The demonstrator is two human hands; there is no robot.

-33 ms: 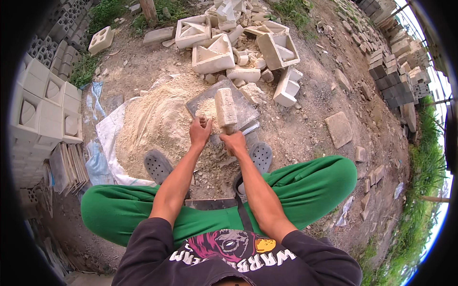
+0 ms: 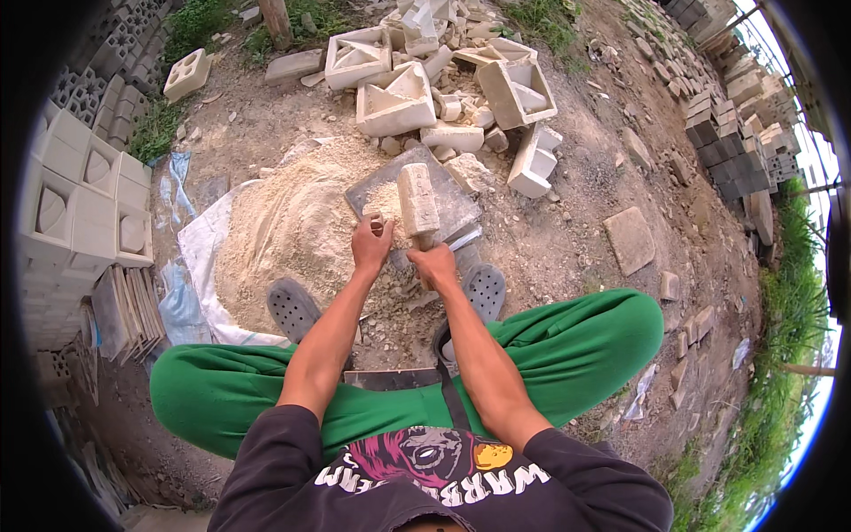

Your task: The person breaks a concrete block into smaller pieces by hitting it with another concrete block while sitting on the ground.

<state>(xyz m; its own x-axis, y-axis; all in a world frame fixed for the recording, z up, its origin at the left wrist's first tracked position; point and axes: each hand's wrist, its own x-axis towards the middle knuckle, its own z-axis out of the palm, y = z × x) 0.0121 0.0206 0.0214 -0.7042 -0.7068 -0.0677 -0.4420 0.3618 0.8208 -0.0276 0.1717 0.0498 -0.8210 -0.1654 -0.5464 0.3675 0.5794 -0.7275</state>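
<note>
My right hand (image 2: 434, 265) is wrapped round the handle of a mallet (image 2: 418, 200) with a thick, block-shaped head coated in pale dust. The mallet head hangs over a flat grey slab (image 2: 457, 207) on the ground in front of my feet. Just left of the mallet, my left hand (image 2: 371, 245) is closed with its fingers curled in; what it may hold is hidden. Pale crumbled material (image 2: 383, 199) lies on the slab by my left fingers. To the left spreads a large heap of pale crushed powder (image 2: 282, 235) on a white sheet (image 2: 199, 239).
Broken cream-coloured moulded blocks (image 2: 396, 99) are piled beyond the slab. Patterned blocks (image 2: 93, 226) are stacked at the left, with thin boards (image 2: 128, 310) beside them. Grey blocks (image 2: 727, 146) stand at the far right. A flat square stone (image 2: 629, 241) lies right of my feet.
</note>
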